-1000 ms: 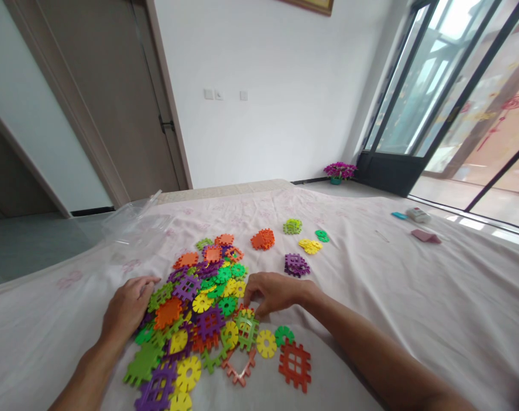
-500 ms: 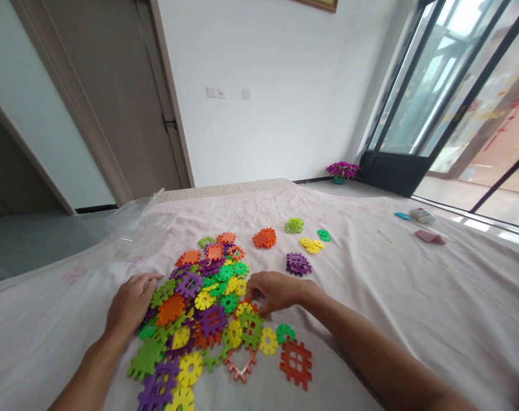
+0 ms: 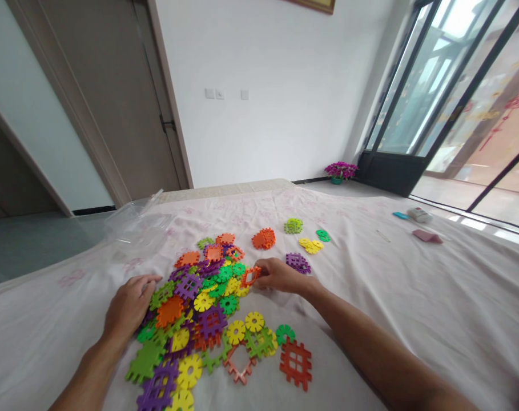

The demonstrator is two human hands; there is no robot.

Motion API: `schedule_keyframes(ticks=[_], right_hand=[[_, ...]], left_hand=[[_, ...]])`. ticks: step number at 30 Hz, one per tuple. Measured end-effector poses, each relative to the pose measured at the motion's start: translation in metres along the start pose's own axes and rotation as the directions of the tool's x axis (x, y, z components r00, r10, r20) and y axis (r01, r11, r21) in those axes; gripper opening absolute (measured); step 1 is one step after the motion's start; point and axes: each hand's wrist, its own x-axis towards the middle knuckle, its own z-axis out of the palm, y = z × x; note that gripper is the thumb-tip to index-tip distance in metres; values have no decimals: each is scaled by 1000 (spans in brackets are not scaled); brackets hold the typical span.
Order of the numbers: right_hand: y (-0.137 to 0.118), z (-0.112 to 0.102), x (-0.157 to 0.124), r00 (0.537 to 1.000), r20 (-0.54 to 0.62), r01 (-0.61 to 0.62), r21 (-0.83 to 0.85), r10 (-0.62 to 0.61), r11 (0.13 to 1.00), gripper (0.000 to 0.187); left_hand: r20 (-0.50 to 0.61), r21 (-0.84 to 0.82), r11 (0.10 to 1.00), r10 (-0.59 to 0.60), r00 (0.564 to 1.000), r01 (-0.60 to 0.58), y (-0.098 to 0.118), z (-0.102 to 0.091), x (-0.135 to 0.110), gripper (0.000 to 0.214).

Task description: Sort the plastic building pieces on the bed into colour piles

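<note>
A heap of plastic interlocking pieces spreads in front of me: purple window squares [image 3: 188, 287], yellow notched discs [image 3: 189, 371], green notched discs [image 3: 229, 305] and orange squares [image 3: 170, 310]. Beside the heap's left edge lies my left hand [image 3: 131, 299], its fingers stretched out and holding nothing. My right hand [image 3: 277, 274] pinches an orange square frame piece [image 3: 249, 277] by its right side, over the heap's right edge. Below it, a light green window square [image 3: 259, 342] and a red window square [image 3: 296, 363] lie on the cloth.
Behind my right hand are small groups: orange squares [image 3: 263, 238], light green squares [image 3: 293, 225], purple squares [image 3: 298, 262], yellow discs [image 3: 311, 246] and green discs [image 3: 323, 235]. A clear plastic bag [image 3: 139, 228] lies at the back left. Far right is a pink cloth [image 3: 427, 236].
My right hand has lifted the orange frame piece from the heap's right edge and moved it away from me. The light green square and a yellow disc there have shifted. My left hand stays put.
</note>
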Motion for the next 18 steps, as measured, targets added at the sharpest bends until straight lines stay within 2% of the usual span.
schedule_keyframes(ticks=[2,4,7,9,13,16,18], right_hand=[[6,-10,3,993,-120,-19,9,20,1000,11],[14,-23,5,964,-257,-65,13,66,998,10],[29,-47,3,889,-433,-146,36,147,989,13],[40,-60,1,841,-511,-158,87,180,984,16],[54,-76,-3,791,-555,-180,192,258,965,17],[55,-77,-1,795,-538,-192,212,278,958,16],[54,-75,2,797,-535,-164,257,281,952,25]], left_hand=[[0,0,1000,1,1000,-1,-1,1,0,40],[-3,2,1000,-1,1000,1,-2,1,1,40],[-10,4,1000,0,1000,0,-4,2,2,39],[-14,3,1000,4,1000,-4,-4,2,2,38],[-8,-8,1000,6,1000,-6,-3,1,1,38],[-1,-10,1000,4,1000,-4,-2,1,1,38],[3,-13,1000,3,1000,-3,-2,1,1,39]])
